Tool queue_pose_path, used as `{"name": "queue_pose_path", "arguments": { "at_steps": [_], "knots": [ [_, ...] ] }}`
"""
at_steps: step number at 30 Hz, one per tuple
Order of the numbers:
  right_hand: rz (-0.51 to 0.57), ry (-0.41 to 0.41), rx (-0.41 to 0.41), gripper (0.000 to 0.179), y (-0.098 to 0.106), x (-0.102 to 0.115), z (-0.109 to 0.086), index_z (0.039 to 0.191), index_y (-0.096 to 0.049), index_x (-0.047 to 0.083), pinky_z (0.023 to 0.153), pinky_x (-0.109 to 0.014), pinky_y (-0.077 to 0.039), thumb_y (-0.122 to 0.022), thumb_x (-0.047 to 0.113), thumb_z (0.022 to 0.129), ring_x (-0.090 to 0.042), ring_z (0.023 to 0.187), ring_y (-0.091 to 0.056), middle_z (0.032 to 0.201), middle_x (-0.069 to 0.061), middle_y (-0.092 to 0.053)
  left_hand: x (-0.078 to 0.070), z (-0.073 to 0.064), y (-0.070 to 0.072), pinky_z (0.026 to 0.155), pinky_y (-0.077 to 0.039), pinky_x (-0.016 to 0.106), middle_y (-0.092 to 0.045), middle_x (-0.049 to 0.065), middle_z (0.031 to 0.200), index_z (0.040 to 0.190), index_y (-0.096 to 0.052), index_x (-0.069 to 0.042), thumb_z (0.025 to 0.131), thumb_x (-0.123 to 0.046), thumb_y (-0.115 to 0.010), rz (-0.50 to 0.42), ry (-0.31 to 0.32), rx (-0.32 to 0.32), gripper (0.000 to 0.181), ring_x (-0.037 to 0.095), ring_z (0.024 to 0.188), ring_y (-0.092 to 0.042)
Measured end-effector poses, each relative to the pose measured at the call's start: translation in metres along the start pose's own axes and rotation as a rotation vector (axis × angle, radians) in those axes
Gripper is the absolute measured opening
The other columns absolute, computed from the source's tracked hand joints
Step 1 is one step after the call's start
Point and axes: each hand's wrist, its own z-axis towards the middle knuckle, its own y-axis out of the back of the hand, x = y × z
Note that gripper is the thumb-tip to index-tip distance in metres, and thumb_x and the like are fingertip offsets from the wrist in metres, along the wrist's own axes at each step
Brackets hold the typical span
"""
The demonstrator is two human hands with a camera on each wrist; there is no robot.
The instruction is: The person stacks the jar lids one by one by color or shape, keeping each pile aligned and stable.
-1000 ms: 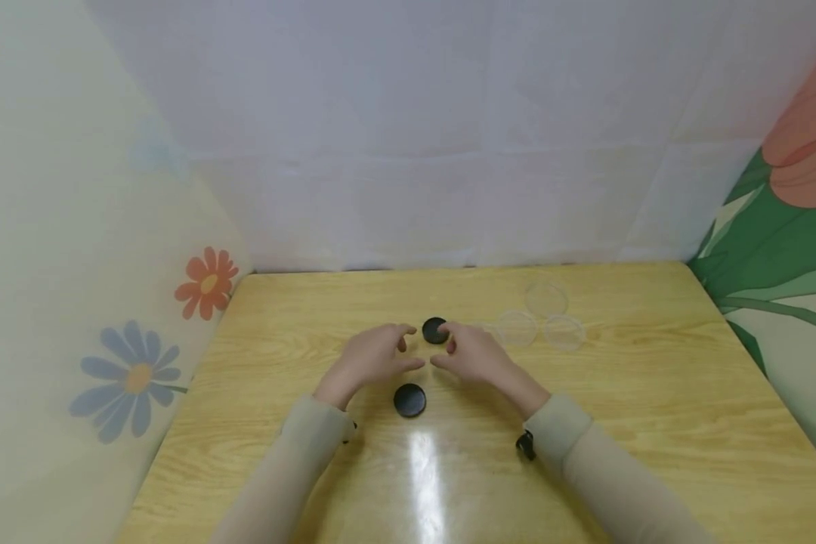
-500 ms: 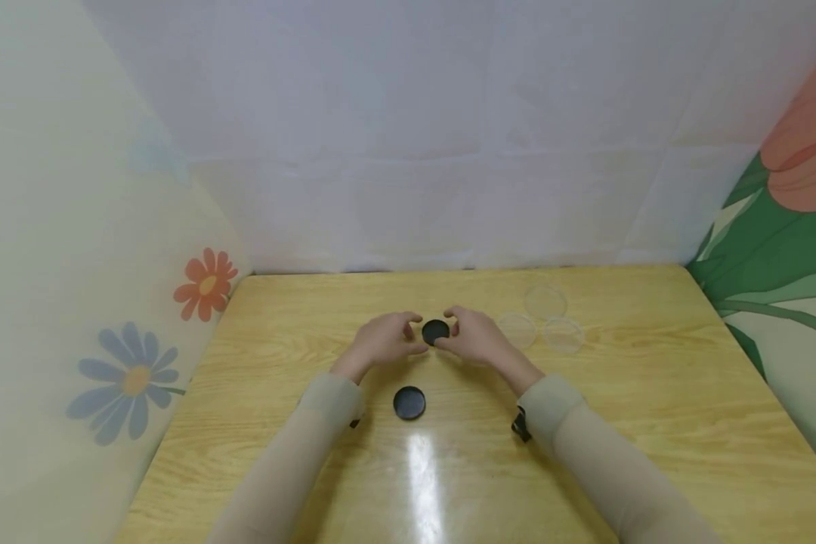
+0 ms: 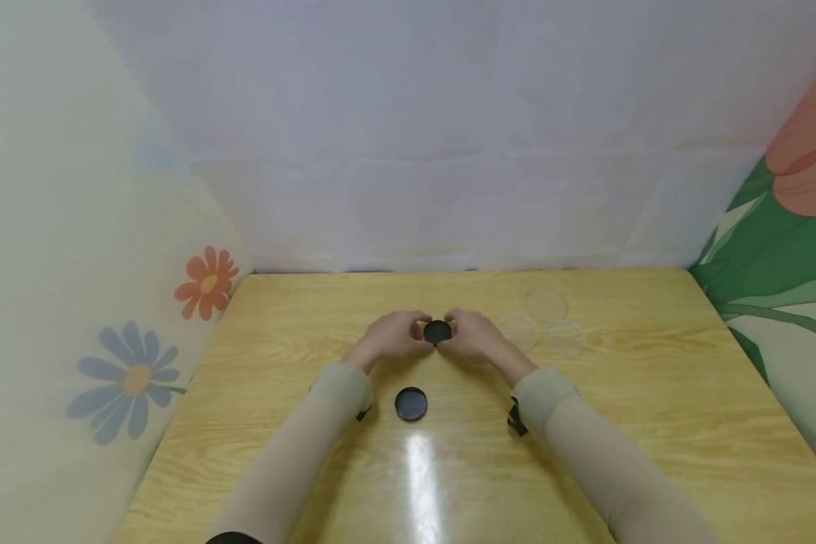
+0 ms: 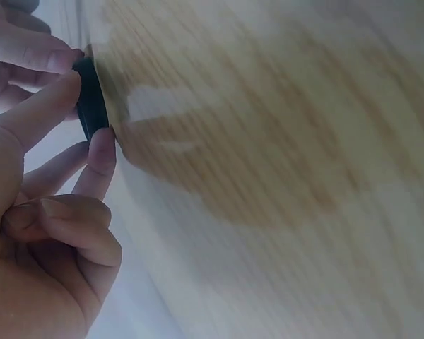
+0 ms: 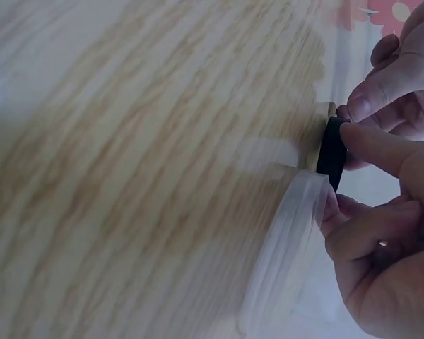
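A shallow black round lid (image 3: 438,332) lies between both hands near the middle of the table. My left hand (image 3: 396,336) pinches its left edge with thumb and a finger, the other fingers bent. On the opposite edge my right hand (image 3: 472,337) does the same. Seen edge-on in the left wrist view, the lid (image 4: 92,99) stands close over the wood. A clear plastic round piece (image 5: 286,247) shows beside the lid in the right wrist view; the right hand mostly hides it in the head view. Nearer to me, a second black lid (image 3: 411,404) shows its raised rim.
Three clear round pieces lie to the right of the hands: a back one (image 3: 547,304), a left one (image 3: 518,332) and a right one (image 3: 566,337). The wooden table (image 3: 653,423) meets a white cloth wall (image 3: 381,211) behind, with floral sheets at both sides.
Both hands have moved forward and closed in on the farther black lid, and fingers of each now pinch its edges. The nearer black lid stays in its place.
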Motion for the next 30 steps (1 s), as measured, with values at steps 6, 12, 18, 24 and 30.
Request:
{"name": "queue_pose_path", "arguments": {
  "at_steps": [6, 12, 18, 24, 30],
  "knots": [
    [-0.011, 0.015, -0.014, 0.059, 0.000, 0.000, 0.001, 0.142, -0.058, -0.001, 0.090, -0.041, -0.050, -0.077, 0.026, 0.093, -0.024, 0.096, -0.061, 0.107, -0.009, -0.067, -0.002, 0.007, -0.002, 0.083, -0.052, 0.040, -0.069, 0.002, 0.095, 0.141, -0.060, -0.004, 0.092, -0.025, -0.080, 0.024, -0.015, 0.008, 0.057, 0.019, 0.087, -0.064],
    [-0.030, 0.028, -0.009, 0.058, 0.000, 0.003, 0.000, 0.141, -0.058, -0.002, 0.091, -0.042, -0.051, -0.078, 0.025, 0.093, -0.024, 0.096, -0.062, 0.104, -0.009, -0.067, 0.003, 0.011, -0.005, 0.080, -0.050, 0.039, -0.065, 0.001, 0.093, 0.139, -0.063, -0.007, 0.092, -0.029, -0.081, 0.056, -0.005, 0.012, 0.055, 0.018, 0.085, -0.061],
    [-0.034, 0.044, -0.010, 0.059, 0.000, 0.003, -0.003, 0.142, -0.058, -0.001, 0.089, -0.042, -0.051, -0.078, 0.025, 0.093, -0.022, 0.091, -0.062, 0.098, -0.006, -0.066, 0.002, 0.009, -0.006, 0.079, -0.049, 0.038, -0.064, 0.000, 0.090, 0.137, -0.065, -0.009, 0.091, -0.030, -0.082, 0.054, -0.001, 0.008, 0.053, 0.019, 0.083, -0.060],
    [-0.026, 0.055, -0.017, 0.061, 0.001, 0.002, -0.006, 0.143, -0.057, 0.000, 0.082, -0.039, -0.050, -0.078, 0.027, 0.092, -0.020, 0.082, -0.061, 0.089, -0.004, -0.064, -0.004, 0.004, -0.001, 0.079, -0.049, 0.039, -0.064, 0.000, 0.092, 0.138, -0.063, -0.008, 0.091, -0.032, -0.082, 0.073, -0.006, 0.008, 0.056, 0.019, 0.084, -0.061],
    [-0.012, 0.109, -0.002, 0.062, 0.000, 0.003, -0.011, 0.141, -0.058, -0.002, 0.073, -0.035, -0.048, -0.081, 0.026, 0.091, -0.018, 0.077, -0.059, 0.086, -0.002, -0.063, -0.010, -0.006, 0.004, 0.082, -0.052, 0.041, -0.067, 0.001, 0.095, 0.137, -0.063, -0.006, 0.090, -0.032, -0.084, 0.076, 0.010, 0.011, 0.058, 0.019, 0.086, -0.063]
  ]
}}
